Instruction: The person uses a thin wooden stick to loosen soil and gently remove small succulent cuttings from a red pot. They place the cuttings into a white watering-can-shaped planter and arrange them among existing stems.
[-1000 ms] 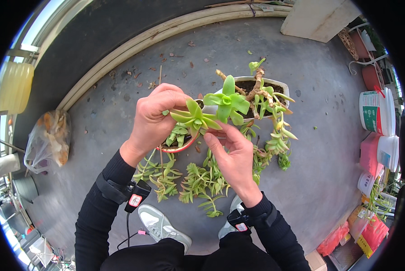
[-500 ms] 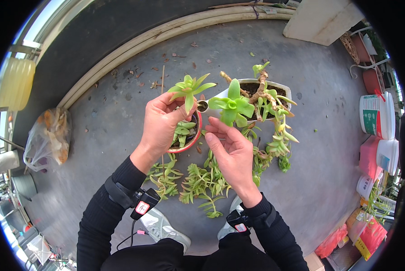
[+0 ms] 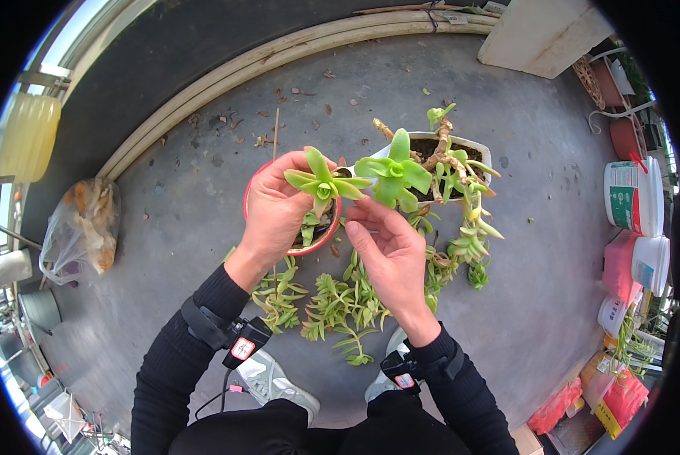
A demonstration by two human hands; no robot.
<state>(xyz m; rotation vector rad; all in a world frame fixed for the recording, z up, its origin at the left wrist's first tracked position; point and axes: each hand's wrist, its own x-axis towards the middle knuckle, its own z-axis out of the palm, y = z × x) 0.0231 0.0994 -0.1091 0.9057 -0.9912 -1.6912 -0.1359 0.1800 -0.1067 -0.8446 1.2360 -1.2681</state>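
Note:
My left hand (image 3: 268, 212) pinches a small green succulent cutting (image 3: 323, 186) between thumb and fingers, its rosette facing up. Beneath it sits a round red-rimmed pot (image 3: 326, 236) with soil and a few leaves, partly hidden by the hand. My right hand (image 3: 391, 254) is just to the right, fingers loosely curled and apart, with nothing visible in them. Its fingertips are close to a larger bright green rosette (image 3: 391, 178) and the cutting's leaf; I cannot tell whether they touch. That rosette stands before a white pot (image 3: 485, 155) holding woody stems in soil.
Trailing succulent stems (image 3: 343, 303) lie on the grey floor (image 3: 203, 227) between the pots and my shoes (image 3: 275, 387). At left is a clear plastic bag (image 3: 89, 231); white tubs (image 3: 634, 196) line the right side. Dry leaf bits are scattered beyond the pots.
My left hand has lowered slightly and turned the cutting, so its rosette now faces up and its leaf reaches toward the right fingertips. My right hand has barely moved.

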